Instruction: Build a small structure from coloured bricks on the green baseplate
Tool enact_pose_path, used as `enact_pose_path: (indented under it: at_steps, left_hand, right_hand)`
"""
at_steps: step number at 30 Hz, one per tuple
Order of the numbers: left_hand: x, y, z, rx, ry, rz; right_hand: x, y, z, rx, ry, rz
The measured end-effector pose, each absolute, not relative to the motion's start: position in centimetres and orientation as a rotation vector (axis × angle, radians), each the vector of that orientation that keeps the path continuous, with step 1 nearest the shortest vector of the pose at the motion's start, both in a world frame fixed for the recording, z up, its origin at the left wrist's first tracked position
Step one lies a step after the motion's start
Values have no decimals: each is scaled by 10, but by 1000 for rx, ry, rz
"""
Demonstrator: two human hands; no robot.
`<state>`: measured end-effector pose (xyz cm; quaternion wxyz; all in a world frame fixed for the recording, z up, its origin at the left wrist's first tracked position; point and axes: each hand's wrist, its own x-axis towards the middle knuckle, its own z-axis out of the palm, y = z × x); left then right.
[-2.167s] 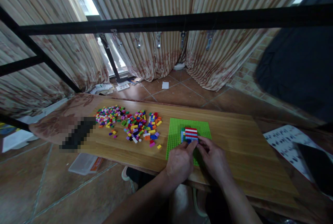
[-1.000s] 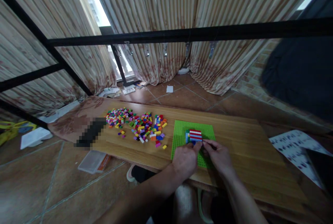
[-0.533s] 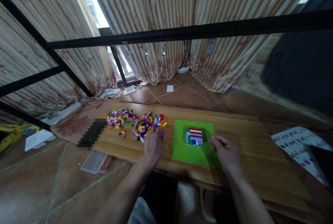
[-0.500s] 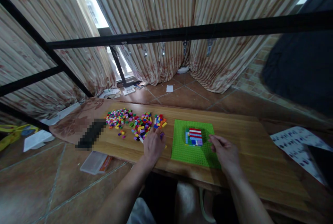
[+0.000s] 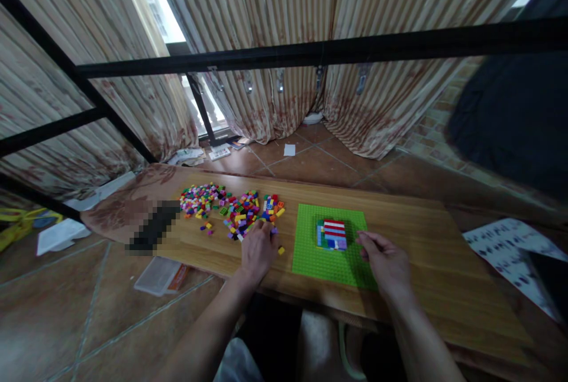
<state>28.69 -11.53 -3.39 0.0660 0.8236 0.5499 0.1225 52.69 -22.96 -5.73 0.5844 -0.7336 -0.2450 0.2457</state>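
Note:
My left hand (image 5: 258,247) reaches down at the near edge of a pile of loose toy bricks (image 5: 239,216). Its fingers bend away from me, with the tips hidden among the bricks, so its grip does not show. To the right lies a green baseplate (image 5: 306,258) bearing a low block of built bricks (image 5: 333,234), with red and white stripes on top and blue and purple pieces in front. Over the plate's right edge, my right hand (image 5: 384,258) is closed in a pinch; anything between its fingertips is too small to make out.
A heap of smaller bricks (image 5: 202,198) covers the far left of the wooden table (image 5: 426,264). One yellow brick (image 5: 281,250) lies near the plate. A printed sheet (image 5: 506,258) is at the right, a plastic box (image 5: 155,275) on the floor. A black bar (image 5: 284,55) crosses above.
My left hand has shifted slightly left and back among the bricks, and the yellow brick beside it shows more fully. My right hand keeps its pinch at the plate's edge.

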Motion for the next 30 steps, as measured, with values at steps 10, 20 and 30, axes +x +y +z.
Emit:
enact_pose_path:
  at_steps: [10,20,30]
  left_hand:
    - [272,-123,-36,2453,1556,496]
    - [259,-108,-33,2321,1658,609]
    - [286,-79,-28,2542,1545,490]
  right_hand:
    - [528,-232,-60,-1744,-582,575]
    - [529,-230,-64,-1806,-602,582]
    - [526,-229,-58,-1799,-603,595]
